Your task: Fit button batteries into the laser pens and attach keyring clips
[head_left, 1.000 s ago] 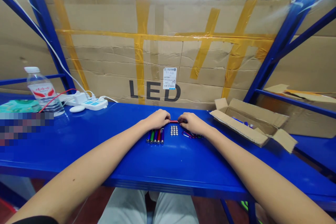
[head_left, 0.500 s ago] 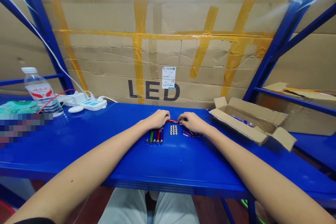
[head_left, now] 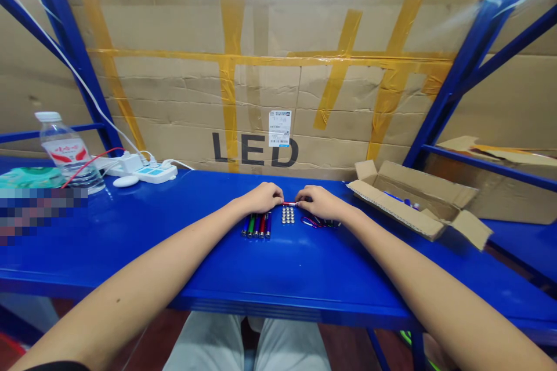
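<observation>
Fingers [head_left: 277,191] of our left hand [head_left: 262,197] and right hand [head_left: 321,203] clamped the ends of a red tube [head_left: 290,204], its long axis running left-right, just beyond silver pieces [head_left: 288,215] on the desk [head_left: 300,281]. Rightward, our open carton [head_left: 395,207] held blue items [head_left: 407,203].

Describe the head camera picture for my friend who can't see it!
A person's left hand and right hand hold a red tube at a blue table. Nearby lie small silver cylinders, coloured tubes, carabiner clips and an open cardboard box.

Left hand [head_left: 264,197] near right hand [head_left: 319,202]
</observation>
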A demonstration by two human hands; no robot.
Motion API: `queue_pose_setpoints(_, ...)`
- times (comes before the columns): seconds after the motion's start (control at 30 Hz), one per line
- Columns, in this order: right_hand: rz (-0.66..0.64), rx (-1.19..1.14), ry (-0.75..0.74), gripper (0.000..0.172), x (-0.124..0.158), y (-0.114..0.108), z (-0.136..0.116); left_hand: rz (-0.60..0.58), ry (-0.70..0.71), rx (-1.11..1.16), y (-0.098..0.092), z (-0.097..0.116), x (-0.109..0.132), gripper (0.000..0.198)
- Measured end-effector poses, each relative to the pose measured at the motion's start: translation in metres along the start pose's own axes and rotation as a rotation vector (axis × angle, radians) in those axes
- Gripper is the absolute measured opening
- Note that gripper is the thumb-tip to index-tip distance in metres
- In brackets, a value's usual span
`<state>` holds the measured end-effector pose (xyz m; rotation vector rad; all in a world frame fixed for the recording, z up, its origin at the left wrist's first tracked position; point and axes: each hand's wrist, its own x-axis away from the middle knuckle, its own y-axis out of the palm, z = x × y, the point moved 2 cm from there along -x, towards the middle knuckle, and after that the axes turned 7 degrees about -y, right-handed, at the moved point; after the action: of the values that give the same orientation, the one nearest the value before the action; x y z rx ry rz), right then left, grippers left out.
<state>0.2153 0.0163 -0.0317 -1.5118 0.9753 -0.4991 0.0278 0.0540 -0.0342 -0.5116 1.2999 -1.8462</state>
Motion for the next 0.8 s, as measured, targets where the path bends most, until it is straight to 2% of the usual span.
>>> queue_pose_setpoints(0.5, 0.011, -0.058, -0.023, 0.021, 0.003, -0.004, -0.007, -0.048, 0.024, 0.120, -0.007, -0.004, 0.003, 0.019)
queue_pose_setpoints(0.7, 0.008, -0.059, -0.037, 0.024, 0.001, -0.001, -0.002, -0.067, 0.024, 0.136, -0.008, -0.003, 0.003, 0.020)
queue_pose_setpoints(0.8, 0.094, -0.034, -0.026, 0.025, 0.001, -0.005, -0.003, -0.049, 0.030, 0.148, -0.016, -0.003, 0.007, 0.019)
